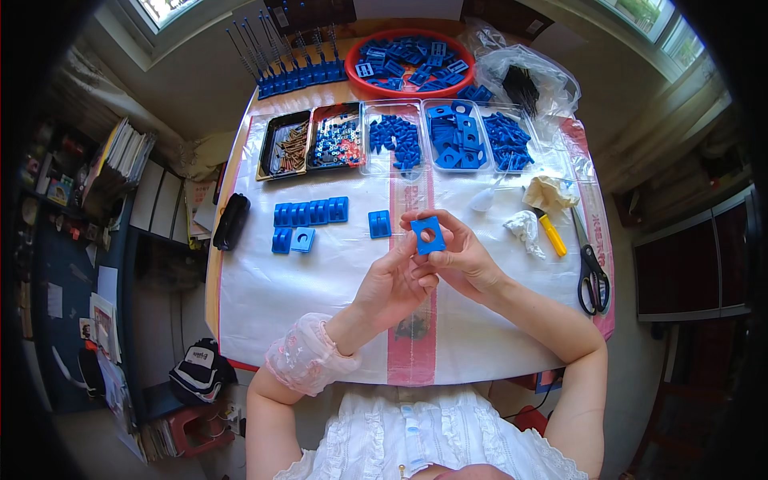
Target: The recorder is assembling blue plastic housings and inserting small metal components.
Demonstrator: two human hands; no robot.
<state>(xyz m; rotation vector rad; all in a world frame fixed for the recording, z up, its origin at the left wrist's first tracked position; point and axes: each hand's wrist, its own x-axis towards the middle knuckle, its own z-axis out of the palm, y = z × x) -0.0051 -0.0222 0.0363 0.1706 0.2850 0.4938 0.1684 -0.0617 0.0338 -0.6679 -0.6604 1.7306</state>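
Over the middle of the table, both my hands are raised together around a blue square plastic piece with a round hole (427, 235). My right hand (470, 258) pinches it at its right side between thumb and fingers. At its left edge, the thumb and fingers of my left hand (397, 276) close on the same piece. Just left of it lies a ribbed blue block (378, 224). Farther left stands a row of similar blue blocks (310, 212), with a single block (282, 241) and a holed blue piece (302, 239) in front.
Trays of screws (293, 149), nuts (336, 142) and blue parts (394, 138) line the back. Behind them are a red basin (352, 74) and upright springs on blue bases (298, 78). Scissors (592, 276) and a yellow-handled tool (552, 234) lie right; a black case (232, 222) left.
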